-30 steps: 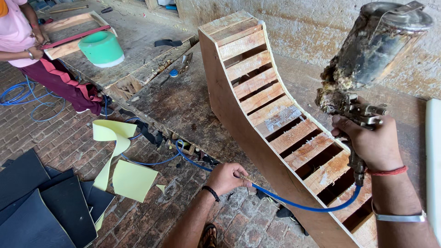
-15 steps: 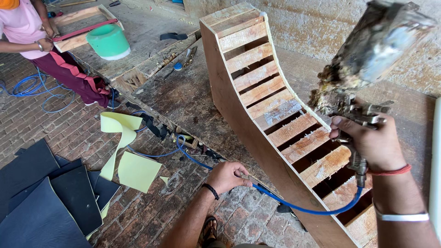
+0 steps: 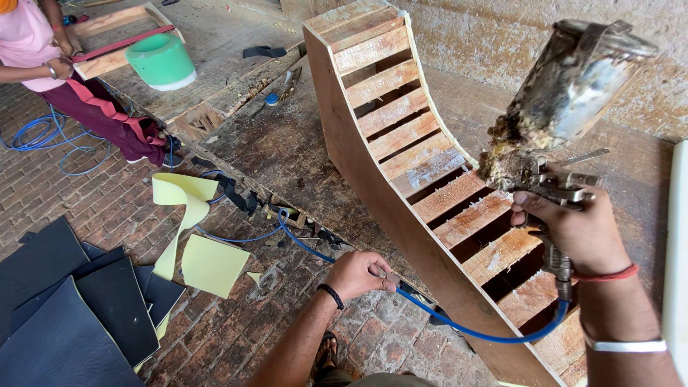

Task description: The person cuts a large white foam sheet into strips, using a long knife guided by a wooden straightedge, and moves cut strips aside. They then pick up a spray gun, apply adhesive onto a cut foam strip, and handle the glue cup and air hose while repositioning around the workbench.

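Right hand [image 3: 573,229] grip closed round one spray gun [image 3: 559,107]; left hand [image 3: 362,274] grip pinching one blue hose [image 3: 473,331].

A curved slatted wooden frame [image 3: 423,179] stands on the worn wooden platform [image 3: 287,154], running from the far middle to the near right. Above its near slats the right hand [image 3: 573,229] holds a grimy metal spray gun [image 3: 555,107]. Left of the frame, over the brick floor [image 3: 93,208], the left hand [image 3: 362,274] grips the blue air hose [image 3: 473,331]. Yellow foam sheets [image 3: 197,236] lie farther left, black foam sheets [image 3: 64,308] beyond them. A seated person [image 3: 50,72] is at far left, beside a green plastic bucket [image 3: 161,63]
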